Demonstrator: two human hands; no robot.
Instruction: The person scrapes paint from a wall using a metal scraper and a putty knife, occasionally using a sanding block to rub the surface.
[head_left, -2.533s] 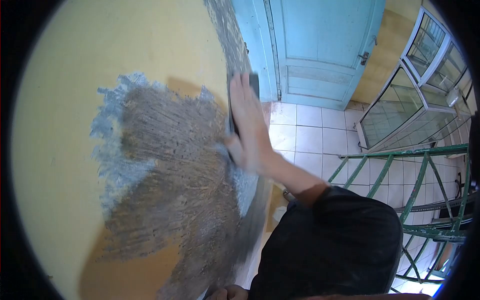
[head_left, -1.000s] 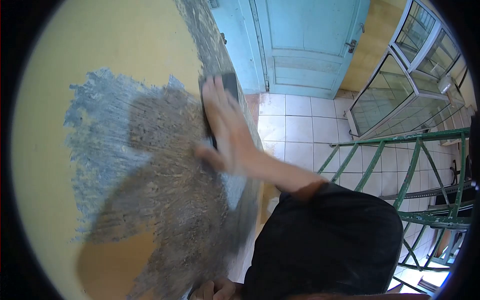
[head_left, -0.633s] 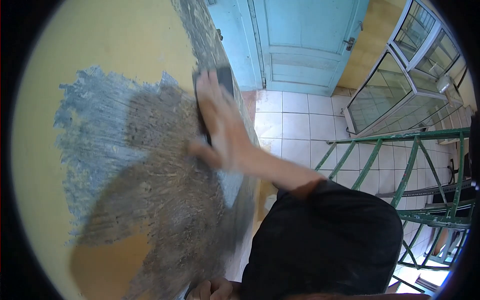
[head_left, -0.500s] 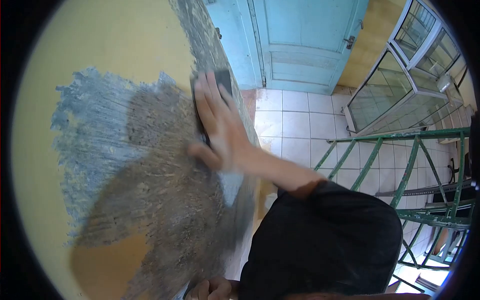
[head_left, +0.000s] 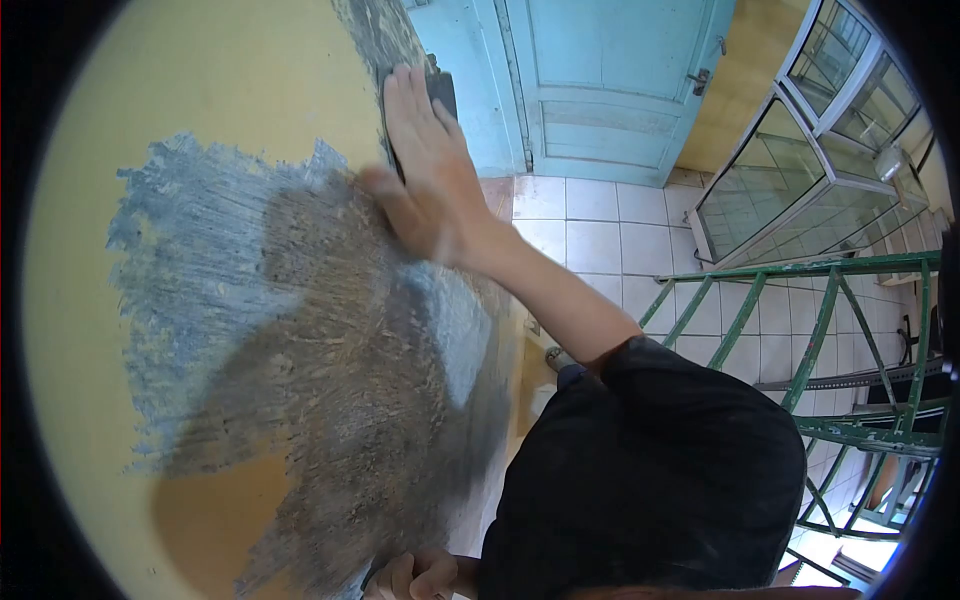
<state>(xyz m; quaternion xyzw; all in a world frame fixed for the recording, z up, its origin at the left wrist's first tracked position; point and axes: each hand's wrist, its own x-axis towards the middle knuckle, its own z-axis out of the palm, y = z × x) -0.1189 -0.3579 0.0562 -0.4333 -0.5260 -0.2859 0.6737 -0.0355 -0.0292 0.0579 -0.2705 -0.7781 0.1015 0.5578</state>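
Note:
My right hand (head_left: 430,165) presses, fingers stretched, on a dark flat block (head_left: 443,92) against the wall's right edge. The thumb is blurred and stands off to the left; most of the block is hidden under the palm. The yellow wall (head_left: 230,70) carries a rough patch of grey scraped plaster (head_left: 210,250), darker and brownish where my shadow falls. Low in the view, my left hand (head_left: 415,575) is closed beside the lower end of this patch. Its fingers curl round something dark, mostly hidden, that I cannot make out.
Light blue doors (head_left: 620,85) stand at the back, above a white tiled floor (head_left: 590,245). A glass cabinet (head_left: 770,180) is at the upper right. Nearer, a green metal frame (head_left: 740,320) with slanted bars stands on the right. A foot (head_left: 557,357) shows below my forearm.
My right hand has slid upward along the wall's edge with the dark flat block. My left hand has barely moved.

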